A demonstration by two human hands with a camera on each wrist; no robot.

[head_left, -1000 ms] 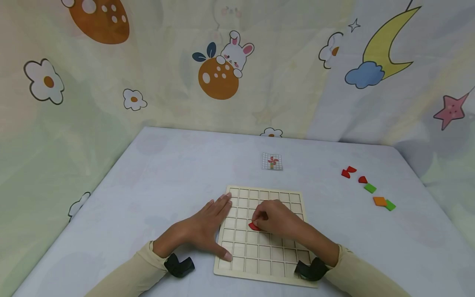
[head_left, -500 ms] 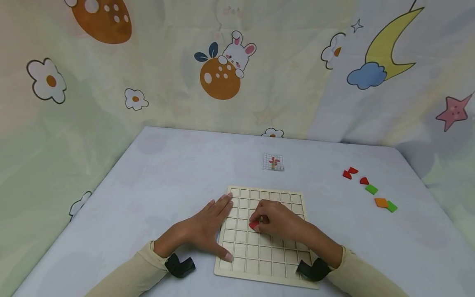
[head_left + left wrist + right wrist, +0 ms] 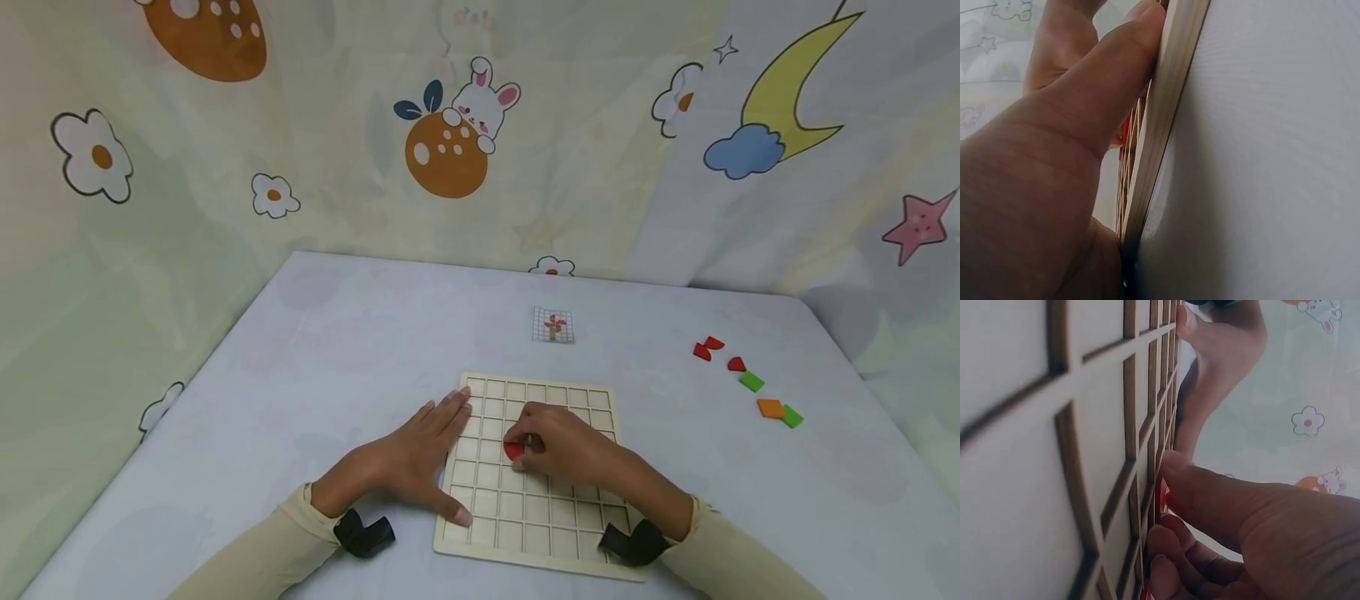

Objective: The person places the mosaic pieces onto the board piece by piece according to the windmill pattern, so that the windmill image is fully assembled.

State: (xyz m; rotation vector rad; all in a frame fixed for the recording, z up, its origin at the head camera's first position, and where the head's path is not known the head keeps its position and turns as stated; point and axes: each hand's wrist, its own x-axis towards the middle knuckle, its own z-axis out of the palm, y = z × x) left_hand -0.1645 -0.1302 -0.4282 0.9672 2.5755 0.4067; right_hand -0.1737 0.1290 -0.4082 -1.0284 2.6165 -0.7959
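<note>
A pale wooden grid board [image 3: 540, 565] lies on the table in front of me. My left hand [image 3: 416, 462] rests with spread, straight fingers along its left edge, thumb near the lower left corner; the left wrist view shows the thumb [image 3: 1116, 69] on the board's edge [image 3: 1163, 119]. Over the left middle squares, my right hand [image 3: 566, 442] pinches a small red rounded piece [image 3: 513, 451] between thumb and fingers, right at the grid. In the right wrist view, the red piece [image 3: 1163, 492] shows in part behind the thumb, with more red under the curled fingers.
A small card [image 3: 553, 325] with a printed pinwheel on a grid lies beyond the board. To the right lie several red rounded pieces [image 3: 737, 364], two green diamonds [image 3: 752, 381] and an orange diamond [image 3: 770, 408]. A patterned cloth [image 3: 337, 125] hangs behind the table.
The right hand has shifted slightly left and turned the red piece, which now shows more of its face between finger and thumb. The left hand stays put on the board.
</note>
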